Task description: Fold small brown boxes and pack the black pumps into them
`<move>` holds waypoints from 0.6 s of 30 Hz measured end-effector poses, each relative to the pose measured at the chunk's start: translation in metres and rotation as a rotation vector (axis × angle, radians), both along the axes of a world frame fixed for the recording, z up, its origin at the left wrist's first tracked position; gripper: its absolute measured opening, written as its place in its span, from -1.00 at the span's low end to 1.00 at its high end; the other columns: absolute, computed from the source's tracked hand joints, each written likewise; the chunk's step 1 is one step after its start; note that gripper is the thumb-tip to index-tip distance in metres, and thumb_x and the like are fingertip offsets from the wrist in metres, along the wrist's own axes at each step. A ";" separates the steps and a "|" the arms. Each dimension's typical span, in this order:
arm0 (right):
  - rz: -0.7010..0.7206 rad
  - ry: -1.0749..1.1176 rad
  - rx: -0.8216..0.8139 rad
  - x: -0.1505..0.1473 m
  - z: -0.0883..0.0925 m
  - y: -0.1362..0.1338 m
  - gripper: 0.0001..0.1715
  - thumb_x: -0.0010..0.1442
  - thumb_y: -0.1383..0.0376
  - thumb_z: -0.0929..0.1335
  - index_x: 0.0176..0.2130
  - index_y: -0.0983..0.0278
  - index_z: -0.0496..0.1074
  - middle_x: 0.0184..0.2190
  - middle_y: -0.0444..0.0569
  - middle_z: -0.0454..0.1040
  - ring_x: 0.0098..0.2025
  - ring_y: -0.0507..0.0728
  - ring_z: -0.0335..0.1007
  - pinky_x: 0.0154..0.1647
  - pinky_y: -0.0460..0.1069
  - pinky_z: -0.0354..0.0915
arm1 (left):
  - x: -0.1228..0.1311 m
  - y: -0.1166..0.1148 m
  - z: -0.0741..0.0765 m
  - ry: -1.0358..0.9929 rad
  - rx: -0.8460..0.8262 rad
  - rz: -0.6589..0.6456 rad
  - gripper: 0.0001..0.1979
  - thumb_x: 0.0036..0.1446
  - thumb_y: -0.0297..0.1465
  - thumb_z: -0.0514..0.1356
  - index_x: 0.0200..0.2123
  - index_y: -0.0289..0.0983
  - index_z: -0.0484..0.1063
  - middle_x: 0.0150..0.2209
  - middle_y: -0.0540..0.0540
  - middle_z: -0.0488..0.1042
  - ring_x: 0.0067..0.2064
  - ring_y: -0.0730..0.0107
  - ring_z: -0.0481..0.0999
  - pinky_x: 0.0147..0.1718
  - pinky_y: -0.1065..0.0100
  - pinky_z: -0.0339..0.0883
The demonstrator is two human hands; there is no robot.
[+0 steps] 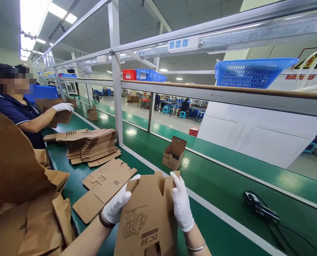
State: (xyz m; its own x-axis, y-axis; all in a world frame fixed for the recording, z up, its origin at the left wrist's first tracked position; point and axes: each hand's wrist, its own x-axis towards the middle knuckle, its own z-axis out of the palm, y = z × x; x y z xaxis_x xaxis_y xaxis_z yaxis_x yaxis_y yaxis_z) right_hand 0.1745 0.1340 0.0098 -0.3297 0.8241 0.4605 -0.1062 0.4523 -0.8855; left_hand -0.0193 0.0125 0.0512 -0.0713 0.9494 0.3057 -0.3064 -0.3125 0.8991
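place: factory packing line | signs: green conveyor belt (227,185), flat carton stacks (94,145) (many), overhead bins (251,73)

One head-worn camera looks forward and down along the green tabletop (227,192). The carton (148,213) sits nearest the lens, at the lower edge.

The carton (148,217) runs off the picture's bottom edge, the brown paper heap (20,199) off its left, the carton's small print illegible.
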 end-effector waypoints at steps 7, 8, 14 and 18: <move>0.407 0.440 -0.260 0.002 0.005 -0.042 -0.16 0.12 -0.32 0.29 0.18 0.09 0.39 0.00 0.10 0.52 0.18 0.39 0.34 0.12 0.34 0.33 | 0.022 0.040 0.001 0.484 -0.138 0.648 -0.30 -0.22 0.20 0.33 -0.23 -0.25 0.36 0.19 -0.31 0.18 0.20 -0.15 0.27 0.18 -0.12 0.18; 0.437 0.484 -0.307 0.001 0.005 -0.045 -0.22 0.13 -0.30 0.29 0.14 0.07 0.41 -0.03 0.09 0.53 0.14 0.40 0.38 0.07 0.35 0.36 | 0.028 0.045 -0.004 0.471 -0.151 0.700 -0.28 -0.23 0.19 0.33 -0.20 -0.26 0.36 0.27 -0.33 0.06 0.26 -0.19 0.20 0.21 -0.14 0.14; 0.478 0.653 -0.321 0.002 0.018 -0.037 -0.60 0.14 -0.11 0.39 -0.19 0.08 0.45 -0.17 -0.01 0.48 -0.15 0.27 0.46 -0.12 0.25 0.43 | 0.036 0.046 -0.009 0.292 0.047 0.632 -0.32 -0.23 0.21 0.34 -0.31 -0.24 0.33 0.13 -0.30 0.26 0.16 -0.12 0.31 0.12 -0.06 0.21; 0.426 0.637 -0.115 0.000 0.020 -0.030 -0.61 0.14 -0.08 0.41 -0.20 0.11 0.40 -0.27 -0.08 0.35 -0.21 0.16 0.36 -0.16 0.11 0.39 | 0.034 0.029 0.003 0.035 0.239 0.253 -0.37 -0.23 0.16 0.39 -0.37 -0.21 0.27 -0.31 -0.07 0.43 -0.27 0.26 0.44 -0.24 0.24 0.34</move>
State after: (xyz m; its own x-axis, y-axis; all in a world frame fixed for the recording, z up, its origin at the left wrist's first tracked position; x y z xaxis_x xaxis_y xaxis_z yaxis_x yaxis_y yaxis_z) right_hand 0.1745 0.1035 0.0296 -0.3293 0.7398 0.5868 -0.7550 0.1668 -0.6341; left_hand 0.0146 0.0413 0.0538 -0.2803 0.8045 0.5236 -0.1625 -0.5774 0.8001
